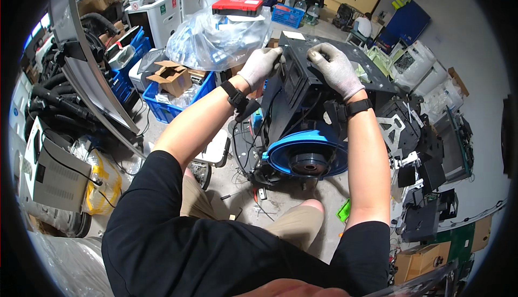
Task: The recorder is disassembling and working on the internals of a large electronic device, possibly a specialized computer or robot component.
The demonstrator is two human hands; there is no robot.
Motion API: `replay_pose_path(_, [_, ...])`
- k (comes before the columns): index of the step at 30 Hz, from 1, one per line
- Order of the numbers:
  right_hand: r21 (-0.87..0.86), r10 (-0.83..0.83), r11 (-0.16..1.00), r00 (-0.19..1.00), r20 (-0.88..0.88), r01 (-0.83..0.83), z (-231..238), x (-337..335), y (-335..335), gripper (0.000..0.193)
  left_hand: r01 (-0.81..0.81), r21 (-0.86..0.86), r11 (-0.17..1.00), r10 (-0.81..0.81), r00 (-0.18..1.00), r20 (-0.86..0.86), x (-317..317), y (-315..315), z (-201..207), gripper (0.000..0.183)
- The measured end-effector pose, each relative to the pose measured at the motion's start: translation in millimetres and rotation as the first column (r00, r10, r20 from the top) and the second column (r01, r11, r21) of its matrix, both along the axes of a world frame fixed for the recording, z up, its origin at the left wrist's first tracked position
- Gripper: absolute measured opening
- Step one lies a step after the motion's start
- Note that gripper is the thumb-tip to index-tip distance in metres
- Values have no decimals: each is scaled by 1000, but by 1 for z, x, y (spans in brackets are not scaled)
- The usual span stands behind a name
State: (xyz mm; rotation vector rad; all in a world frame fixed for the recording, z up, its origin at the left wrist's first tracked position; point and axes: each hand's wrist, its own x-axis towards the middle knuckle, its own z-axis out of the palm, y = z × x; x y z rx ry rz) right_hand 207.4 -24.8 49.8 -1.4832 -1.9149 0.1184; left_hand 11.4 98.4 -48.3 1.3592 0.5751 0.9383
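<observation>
A large black metal machine housing (pixel 345 54) stands in front of me, with a slotted front panel (pixel 293 76). At its left front edge is my left hand (pixel 260 69) in a white knit glove, fingers curled closed; what they grip is hidden. My right hand (pixel 337 73), gloved the same way with a dirty thumb, is bent over the front top edge of the housing. Its fingers are closed too, and their contents cannot be made out. Below the housing sits a round blue-rimmed part (pixel 305 154) with a dark hub. Black cables (pixel 237 148) hang at the left of it.
A blue crate (pixel 167 111) holds an opened cardboard box. Behind it lies a clear plastic bag (pixel 218 38) under a red case (pixel 237 7). Loose tools (pixel 259 208) are scattered on the floor by my knees. Black machine parts (pixel 426 173) are piled at right. A person (pixel 363 26) sits far back.
</observation>
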Motion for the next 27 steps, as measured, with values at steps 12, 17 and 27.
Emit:
replay_pose_path(12, [-8, 0, 1000, 1000, -28, 0, -1, 0, 0, 44, -148, 63, 987, 148, 989, 6, 6, -8, 10, 22])
replay_pose_path(17, [4, -20, 1000, 1000, -5, 20, 0, 0, -1, 43, 108, -314, 943, -33, 972, 235, -6, 0, 2, 29])
replay_pose_path(27, [-43, 192, 978, 966, -173, -202, -4, 4, 1, 34, -237, 372, 898, 143, 954, 262, 11, -62, 72, 28])
